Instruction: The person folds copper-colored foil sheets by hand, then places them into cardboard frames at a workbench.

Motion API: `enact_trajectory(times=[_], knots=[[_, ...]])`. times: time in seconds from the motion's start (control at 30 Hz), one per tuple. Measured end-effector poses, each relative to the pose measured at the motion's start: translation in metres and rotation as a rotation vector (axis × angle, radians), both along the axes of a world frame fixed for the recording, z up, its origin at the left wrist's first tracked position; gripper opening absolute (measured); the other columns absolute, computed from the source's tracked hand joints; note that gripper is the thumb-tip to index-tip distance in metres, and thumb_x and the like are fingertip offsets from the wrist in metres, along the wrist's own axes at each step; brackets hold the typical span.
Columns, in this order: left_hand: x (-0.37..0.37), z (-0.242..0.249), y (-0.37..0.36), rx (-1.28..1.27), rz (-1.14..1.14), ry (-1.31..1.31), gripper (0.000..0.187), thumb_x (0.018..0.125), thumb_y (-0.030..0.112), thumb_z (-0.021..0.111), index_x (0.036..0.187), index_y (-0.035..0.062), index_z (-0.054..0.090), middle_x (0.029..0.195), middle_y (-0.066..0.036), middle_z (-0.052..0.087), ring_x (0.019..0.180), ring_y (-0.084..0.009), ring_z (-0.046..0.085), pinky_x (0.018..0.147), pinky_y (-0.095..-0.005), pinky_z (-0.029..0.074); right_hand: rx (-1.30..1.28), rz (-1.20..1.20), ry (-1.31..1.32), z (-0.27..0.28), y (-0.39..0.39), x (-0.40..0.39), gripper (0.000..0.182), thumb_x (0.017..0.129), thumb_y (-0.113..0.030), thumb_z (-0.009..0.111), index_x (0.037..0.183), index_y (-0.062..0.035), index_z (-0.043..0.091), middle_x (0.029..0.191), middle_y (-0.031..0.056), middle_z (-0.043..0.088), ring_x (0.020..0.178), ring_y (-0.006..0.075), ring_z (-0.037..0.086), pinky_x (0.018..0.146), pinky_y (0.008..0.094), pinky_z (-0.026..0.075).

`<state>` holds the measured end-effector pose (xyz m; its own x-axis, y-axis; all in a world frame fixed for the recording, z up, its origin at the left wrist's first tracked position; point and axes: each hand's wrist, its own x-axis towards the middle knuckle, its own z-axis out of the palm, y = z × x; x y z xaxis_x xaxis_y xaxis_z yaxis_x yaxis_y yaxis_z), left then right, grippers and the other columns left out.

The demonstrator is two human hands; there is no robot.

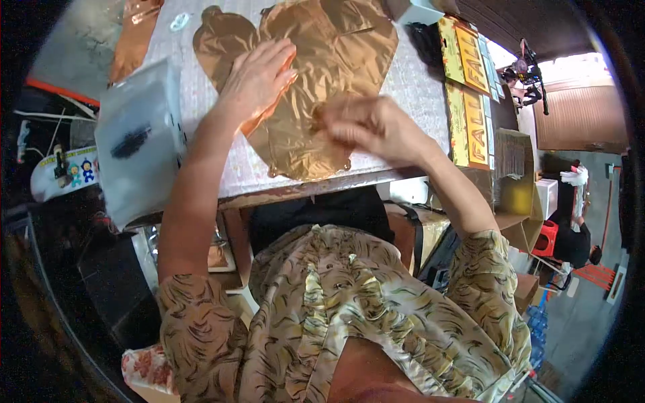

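My left hand [259, 84] presses flat on a copper-coloured foil sheet [322, 60] spread across the table [420, 87] — my blurred right hand [379, 127], fingers curled, grasp unclear, over it — beside yellow boxes [468, 94] reading "FALL".

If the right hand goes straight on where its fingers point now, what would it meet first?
Probably the left hand, resting on the copper foil; the right hand is blurred, so its height is unclear.
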<state>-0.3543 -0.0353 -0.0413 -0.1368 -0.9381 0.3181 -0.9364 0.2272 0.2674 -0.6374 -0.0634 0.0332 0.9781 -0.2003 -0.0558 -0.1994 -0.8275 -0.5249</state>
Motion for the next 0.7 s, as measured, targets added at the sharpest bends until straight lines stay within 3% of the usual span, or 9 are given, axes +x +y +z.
enact_trajectory(times=[0.07,0.13,0.2,0.23,0.33,0.37,0.5,0.6,0.7], knots=[[0.000,0.001,0.001,-0.002,-0.007,0.011,0.051,0.105,0.037,0.053,0.149,0.0096,0.052,0.157,-0.008,0.047,0.147,-0.0262,0.041,0.119,-0.0465,0.032,0.059,-0.468,-0.297,0.000,-0.016,0.017,0.038,0.100,-0.024,0.066,0.135,-0.0110,0.067,0.122,0.0159,0.074,0.134,0.0306,0.058,0.121,0.0568,0.032],[-0.002,0.006,0.003,-0.022,-0.032,0.023,0.050,0.104,0.035,0.056,0.147,0.0093,0.053,0.156,-0.007,0.049,0.146,-0.0262,0.042,0.118,-0.0470,0.033,-0.101,-0.405,-0.410,-0.034,-0.058,0.031,0.041,0.104,-0.028,0.061,0.142,-0.0131,0.062,0.133,0.0186,0.067,0.138,0.0313,0.054,0.120,0.0572,0.032],[-0.004,0.008,0.004,-0.012,-0.015,0.038,0.049,0.103,0.034,0.058,0.146,0.0096,0.054,0.155,-0.007,0.049,0.145,-0.0260,0.043,0.117,-0.0475,0.033,-0.592,-0.419,-0.279,-0.048,-0.078,0.045,0.048,0.106,-0.038,0.055,0.149,-0.0157,0.054,0.147,0.0166,0.056,0.144,0.0323,0.046,0.120,0.0583,0.030],[-0.004,0.009,0.003,0.004,-0.016,0.051,0.049,0.103,0.034,0.059,0.146,0.0101,0.054,0.155,-0.007,0.049,0.145,-0.0257,0.043,0.118,-0.0478,0.033,-0.617,-0.470,-0.096,-0.052,-0.086,0.049,0.055,0.107,-0.047,0.046,0.154,-0.0182,0.046,0.158,0.0109,0.045,0.148,0.0321,0.040,0.120,0.0587,0.028],[-0.004,0.007,0.004,0.007,-0.004,0.043,0.050,0.103,0.034,0.059,0.146,0.0107,0.053,0.155,-0.007,0.049,0.145,-0.0255,0.043,0.118,-0.0478,0.032,-0.670,-0.576,0.077,-0.056,-0.110,0.050,0.057,0.107,-0.052,0.042,0.154,-0.0193,0.046,0.157,0.0094,0.047,0.148,0.0305,0.041,0.121,0.0580,0.028],[-0.004,0.005,0.003,0.008,-0.003,0.049,0.050,0.103,0.034,0.059,0.147,0.0111,0.053,0.155,-0.007,0.049,0.146,-0.0251,0.042,0.118,-0.0479,0.032,-0.825,-0.621,0.036,-0.067,-0.121,0.047,0.059,0.107,-0.054,0.041,0.154,-0.0197,0.045,0.157,0.0092,0.048,0.148,0.0291,0.041,0.120,0.0567,0.029],[-0.004,0.005,0.003,0.000,-0.004,0.049,0.051,0.102,0.034,0.059,0.147,0.0110,0.053,0.156,-0.007,0.049,0.146,-0.0248,0.042,0.118,-0.0480,0.032,-0.741,-0.871,0.162,-0.056,-0.145,0.038,0.062,0.106,-0.053,0.041,0.154,-0.0145,0.045,0.160,0.0093,0.046,0.149,0.0299,0.040,0.120,0.0565,0.029],[-0.003,0.004,0.003,0.004,-0.011,0.041,0.051,0.102,0.034,0.060,0.147,0.0105,0.053,0.156,-0.006,0.048,0.146,-0.0246,0.042,0.118,-0.0482,0.032,-0.746,-0.860,0.339,-0.049,-0.152,0.033,0.061,0.106,-0.051,0.042,0.154,-0.0129,0.045,0.160,0.0104,0.045,0.148,0.0304,0.041,0.118,0.0556,0.031],[-0.004,0.005,0.003,0.003,-0.002,0.029,0.051,0.102,0.034,0.060,0.147,0.0102,0.053,0.156,-0.007,0.048,0.146,-0.0246,0.042,0.118,-0.0483,0.032,-0.860,-0.731,0.057,-0.065,-0.153,0.040,0.058,0.106,-0.048,0.044,0.153,-0.0131,0.045,0.159,0.0105,0.046,0.146,0.0282,0.043,0.117,0.0526,0.031]])
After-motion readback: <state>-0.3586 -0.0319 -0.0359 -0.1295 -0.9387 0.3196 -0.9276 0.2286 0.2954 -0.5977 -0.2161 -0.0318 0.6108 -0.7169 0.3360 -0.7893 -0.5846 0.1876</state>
